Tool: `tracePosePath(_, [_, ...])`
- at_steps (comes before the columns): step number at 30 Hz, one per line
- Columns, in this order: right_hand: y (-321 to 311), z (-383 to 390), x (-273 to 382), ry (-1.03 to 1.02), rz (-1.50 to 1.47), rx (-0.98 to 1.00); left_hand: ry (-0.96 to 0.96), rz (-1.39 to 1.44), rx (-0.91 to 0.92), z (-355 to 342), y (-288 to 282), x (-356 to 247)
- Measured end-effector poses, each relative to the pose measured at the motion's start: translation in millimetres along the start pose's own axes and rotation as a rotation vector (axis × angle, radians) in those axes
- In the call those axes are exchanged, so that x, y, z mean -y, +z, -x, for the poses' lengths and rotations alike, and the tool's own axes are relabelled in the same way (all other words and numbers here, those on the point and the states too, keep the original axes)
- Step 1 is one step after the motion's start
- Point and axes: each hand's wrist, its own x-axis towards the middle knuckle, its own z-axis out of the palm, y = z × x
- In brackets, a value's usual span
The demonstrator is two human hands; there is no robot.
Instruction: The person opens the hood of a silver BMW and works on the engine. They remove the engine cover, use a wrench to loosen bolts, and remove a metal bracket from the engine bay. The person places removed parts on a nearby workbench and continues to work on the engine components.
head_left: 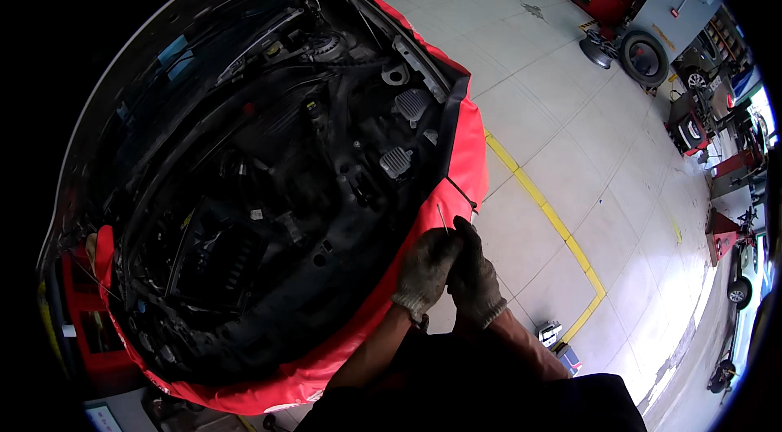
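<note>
Both hands wear dirty grey work gloves and meet in front of my body, beside the red cover's edge. My left hand [425,267] is closed, and a thin, pale, straight rod [442,218] sticks up from its fingers. Pressed against it is my right hand [475,275], its fingers also closed. What lies between the two hands is hidden by the gloves. Just beyond them the red protective cover [423,216] drapes over the front edge of a car. Its engine bay [277,179] is exposed under the raised hood [106,81].
Inside the bay, an open black box [213,257] sits at the lower left, with two finned metal parts [397,161] at the right. Yellow tape [542,200] marks the tiled floor. Small items [562,346] stand near my right forearm. A loose tire [643,59] is farther off.
</note>
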Motion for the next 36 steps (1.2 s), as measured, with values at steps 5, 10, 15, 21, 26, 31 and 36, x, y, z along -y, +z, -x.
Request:
tracePosePath(5, [-36, -157, -26, -0.184, -0.099, 0.270, 0.111, -0.163, -0.406, -139, -11, -19])
tracePosePath(10, [-74, -303, -56, -0.308, 0.135, 0.043, -0.310, -0.928, -0.307, -272, -92, -38])
tracePosePath(15, [-58, -404, -87, -0.535, 0.237, -0.139, -0.033, -1.178, -0.236, -366, -116, -35])
tracePosePath(21, [-36, -421, -107, -0.564, 0.265, -0.173, -0.014, -0.945, -0.396, -397, -110, -33])
tracePosePath(26, [-36, -422, -115, -0.546, 0.334, -0.127, -0.115, -1.054, -0.308, -407, -113, -30])
tracePosePath(31, [-34, -421, -115, -0.591, 0.404, -0.127, -0.258, -0.987, -0.306, -406, -107, -30])
tracePosePath(36, [-33, -423, -114, -0.593, 0.438, -0.086, -0.309, -0.950, -0.270, -409, -111, -35])
